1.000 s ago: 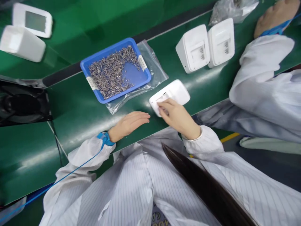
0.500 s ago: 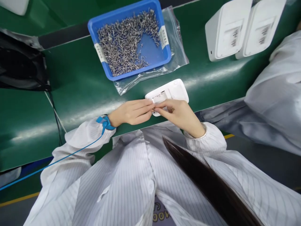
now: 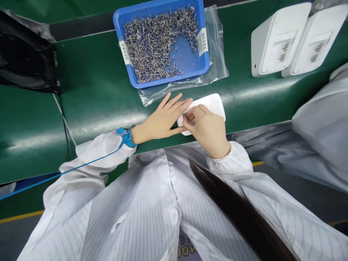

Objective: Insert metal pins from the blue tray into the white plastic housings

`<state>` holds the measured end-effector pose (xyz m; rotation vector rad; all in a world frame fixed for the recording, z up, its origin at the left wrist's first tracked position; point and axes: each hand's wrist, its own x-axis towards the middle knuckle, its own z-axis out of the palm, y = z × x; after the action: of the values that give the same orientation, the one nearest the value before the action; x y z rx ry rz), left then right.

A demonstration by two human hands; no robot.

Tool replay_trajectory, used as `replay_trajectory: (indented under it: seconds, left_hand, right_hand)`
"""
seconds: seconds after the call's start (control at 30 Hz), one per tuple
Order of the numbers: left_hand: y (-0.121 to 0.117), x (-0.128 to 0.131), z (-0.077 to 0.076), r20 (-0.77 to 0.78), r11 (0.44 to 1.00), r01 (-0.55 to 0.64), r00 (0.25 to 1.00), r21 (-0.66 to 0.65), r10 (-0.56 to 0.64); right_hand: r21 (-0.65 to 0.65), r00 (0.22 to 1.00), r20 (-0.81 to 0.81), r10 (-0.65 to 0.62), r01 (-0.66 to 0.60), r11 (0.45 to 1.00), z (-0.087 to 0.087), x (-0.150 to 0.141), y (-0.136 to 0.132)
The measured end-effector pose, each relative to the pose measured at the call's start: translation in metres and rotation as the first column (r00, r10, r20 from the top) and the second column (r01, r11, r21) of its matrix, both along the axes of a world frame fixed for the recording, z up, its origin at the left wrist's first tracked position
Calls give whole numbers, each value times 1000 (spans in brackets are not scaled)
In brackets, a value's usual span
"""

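A white plastic housing point(image 3: 216, 104) lies on the green bench near its front edge, largely covered by both hands. My left hand point(image 3: 164, 119), a blue wrist strap at its wrist, is open with fingers spread, their tips over the housing's left side. Bent over the middle of the housing is my right hand point(image 3: 208, 129), thumb and fingers pinched together. Whatever sits between those fingertips is hidden. Beyond the hands stands a blue tray point(image 3: 187, 59) of small pronged metal pieces point(image 3: 148, 47).
Under the tray is a clear plastic bag point(image 3: 217, 54). Two white devices point(image 3: 280, 43) with barcode labels stand at the back right. A black fan-like object point(image 3: 25, 54) is on the left, with cables below it. Another person's sleeve point(image 3: 323, 119) is at the right.
My left fingers have parted from the right fingertips and spread out over the housing. My right hand has turned to pinch over the housing's middle. The whole view has shifted slightly.
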<state>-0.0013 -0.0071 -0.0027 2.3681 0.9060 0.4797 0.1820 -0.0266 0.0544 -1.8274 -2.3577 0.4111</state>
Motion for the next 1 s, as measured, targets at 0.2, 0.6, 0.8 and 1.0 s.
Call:
replay_trajectory:
  seconds: [0.2,0.6,0.8,1.0]
  left_hand:
    - [0,0,2,-5,1000,4,1000,10,-4]
    - [0,1,5,-19,1000,0,1000,-22,0]
    - [0,1,5,-16,1000,-3,1000,-15,3]
    - [-1,1,5,-17,1000,5,1000,0,-5]
  right_hand:
    - [4,995,-90,40,-40,999,-1,7,-6]
    - [0,998,24,60,-60,998,-3,7,-4]
    - [-16,1000,-13,17,-17,1000,-7,5,-4]
    - [7,992,-105,70,-69,998,18,14,0]
